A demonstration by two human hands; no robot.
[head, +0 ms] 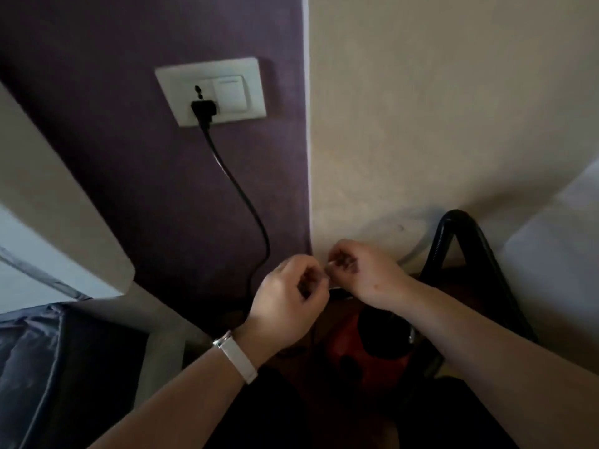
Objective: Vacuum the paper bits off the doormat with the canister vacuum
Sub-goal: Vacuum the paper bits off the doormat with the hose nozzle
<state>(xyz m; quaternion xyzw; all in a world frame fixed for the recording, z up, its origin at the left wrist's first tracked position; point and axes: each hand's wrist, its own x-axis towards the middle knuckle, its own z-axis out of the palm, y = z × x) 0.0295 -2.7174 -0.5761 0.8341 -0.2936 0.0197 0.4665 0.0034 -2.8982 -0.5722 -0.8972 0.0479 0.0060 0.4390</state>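
Plug (203,109): black, seated in the white wall socket plate (210,91); cord (246,205) runs down the purple wall toward the floor.
Canister vacuum (369,358): red and black body low in a dim corner, under both forearms; black hose (466,241) arches up to its right.
Left hand (288,306): fingers curled loosely; whether it pinches anything — cannot tell. White wristband (236,358) on that wrist.
Right hand (359,270): fingertips drawn together near the left hand's, perhaps on something small and pale; blurred.
Doormat, paper bits: not in view.
Step (judged): power is connected; next, find the canister's switch and free the hose.
Technique: keep cord slack away from the body before pulling the canister out.
Room: tight — wall corner ahead, dark furniture at left, pale surface at right; open way is back toward the person.
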